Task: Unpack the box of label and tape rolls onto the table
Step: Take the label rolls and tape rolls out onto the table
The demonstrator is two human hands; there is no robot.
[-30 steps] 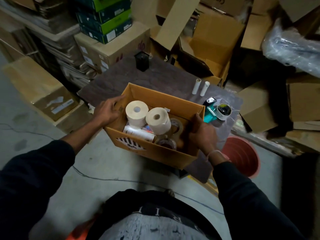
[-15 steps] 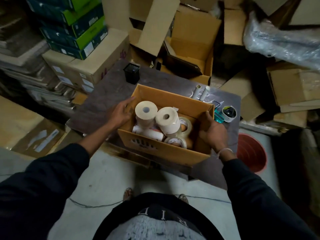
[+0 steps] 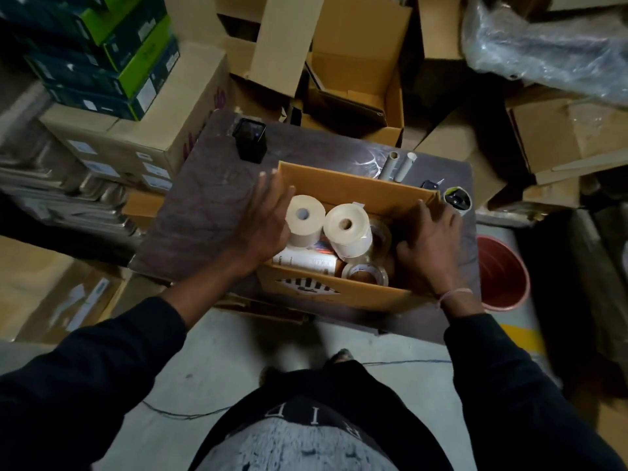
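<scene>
An open yellow cardboard box (image 3: 353, 190) stands on the dark table (image 3: 204, 205). Inside it are two cream label rolls (image 3: 304, 215) (image 3: 346, 229) standing on end, a white roll lying flat (image 3: 306, 261) and clear tape rolls (image 3: 365, 273). My left hand (image 3: 263, 222) hovers over the box's left wall with fingers spread and straight, next to the left label roll. My right hand (image 3: 430, 243) lies with straight fingers on the box's right wall and rim.
On the table beyond the box are a black holder (image 3: 249, 141), two white tubes (image 3: 397, 164) and a small tape dispenser (image 3: 458, 197). A red bucket (image 3: 503, 277) stands on the floor at the right. Stacked cartons (image 3: 142, 130) and open boxes (image 3: 356, 79) crowd the table's left and far sides.
The box has come down onto the table. My left hand left the box's side and lifted over its left edge with fingers spread. My right hand loosened on the right wall.
</scene>
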